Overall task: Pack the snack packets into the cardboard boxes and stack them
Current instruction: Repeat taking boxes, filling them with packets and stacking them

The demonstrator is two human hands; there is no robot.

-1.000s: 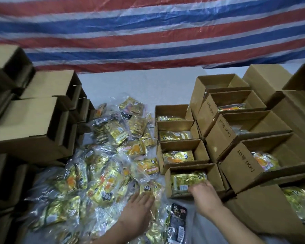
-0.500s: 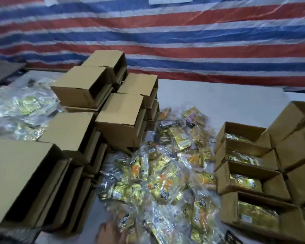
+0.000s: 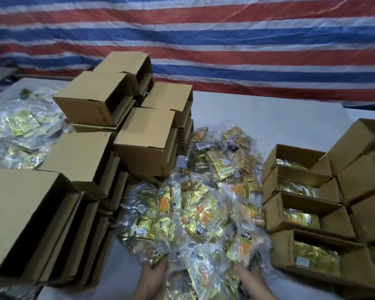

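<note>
Reaching into the near edge of the heap of snack packets (image 3: 204, 204), both at once: left hand (image 3: 153, 278) on the left side of the heap, right hand (image 3: 252, 280) on the right. Half a second ago only the left hand in view, low at the frame's bottom edge; now both up at the packets, the left further right than it was. A second ago the right hand at the lip of the nearest open box (image 3: 307, 254); now off the box and back at the heap. Left fingertips buried under crinkled clear wrap, so cannot tell whether spread or pinching. Right fingers also hidden behind packets; touching a gold and orange packet (image 3: 241, 245) at its lower edge, grip not readable.

Still heaped on the pale table (image 3: 258, 122), between two groups of boxes. To the right, a row of four open boxes (image 3: 290, 191) running away from the viewer, each with gold packets lying inside, same as before. Beyond them on the far right, larger cartons (image 3: 359, 169). To the left, stacked boxes lying on their sides (image 3: 91, 152), openings facing right, several layers high. Behind those at far left, a second pile of packets (image 3: 20, 126) in clear wrap. Across the back, a red, white and blue striped tarp (image 3: 225, 40).
</note>
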